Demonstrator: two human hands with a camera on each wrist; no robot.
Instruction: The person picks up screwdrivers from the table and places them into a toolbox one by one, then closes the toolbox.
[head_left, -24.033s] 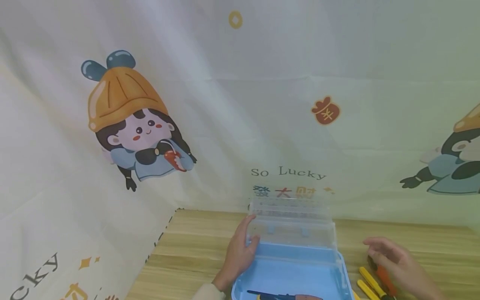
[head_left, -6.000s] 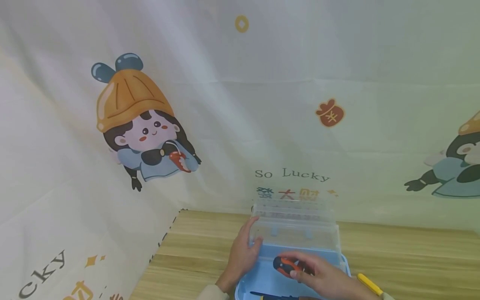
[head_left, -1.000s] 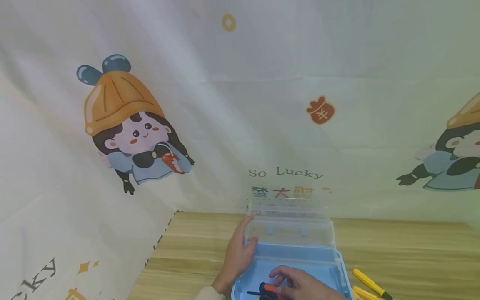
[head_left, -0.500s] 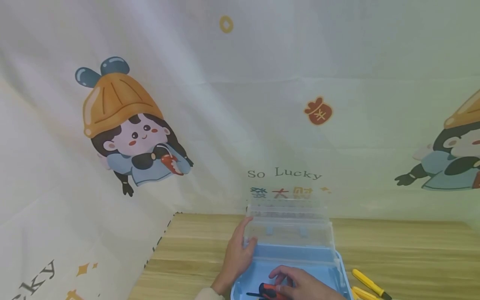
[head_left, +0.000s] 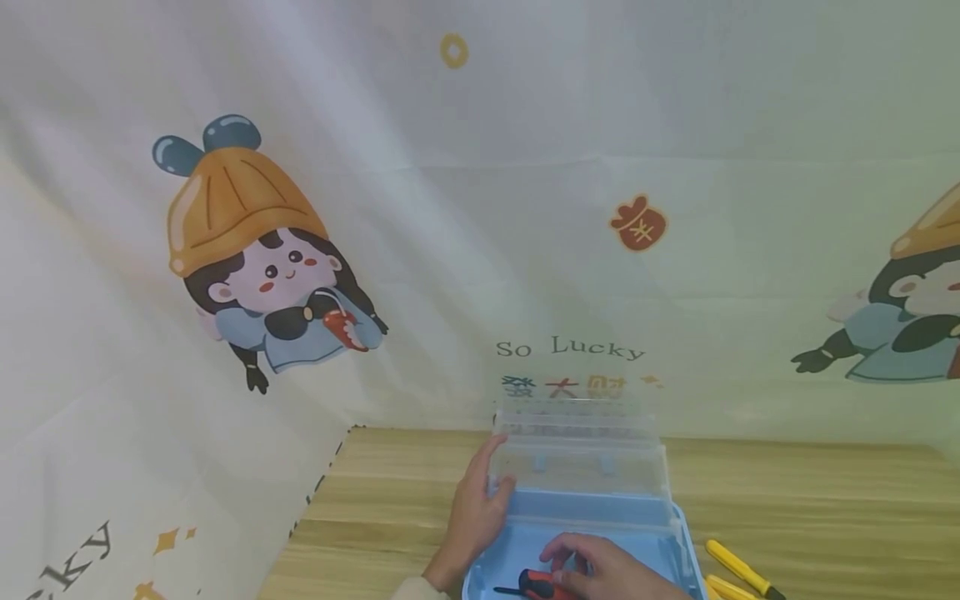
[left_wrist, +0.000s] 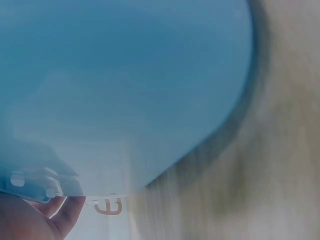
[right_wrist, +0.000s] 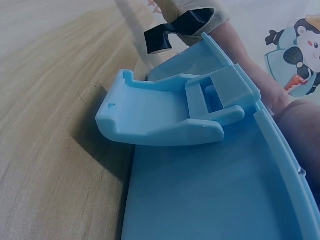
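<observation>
A light-blue toolbox [head_left: 585, 504] stands on the table with its clear lid [head_left: 585, 467] raised. My left hand [head_left: 477, 510] grips the lid's left edge, thumb in front; in the left wrist view the hand [left_wrist: 35, 220] shows at the lower corner. Low inside the box, my right hand [head_left: 611, 571] holds a red-and-black handled tool [head_left: 536, 582]. Its kind is hard to tell, as the fingers and the frame edge hide much of it. A thin dark shaft [head_left: 507, 591] lies to its left. The right wrist view shows the box's latch [right_wrist: 155, 112], hanging outward.
To the box's right lie yellow handles [head_left: 738, 564] with a dark end, partly cut off by the frame. The wooden table [head_left: 390, 492] meets a printed cloth [head_left: 420, 275] at the back and left.
Earlier my right hand was right of the box beside the orange tool, then carried it over the box. It now sits lower inside, nearly still for the last second. My left hand stays put.
</observation>
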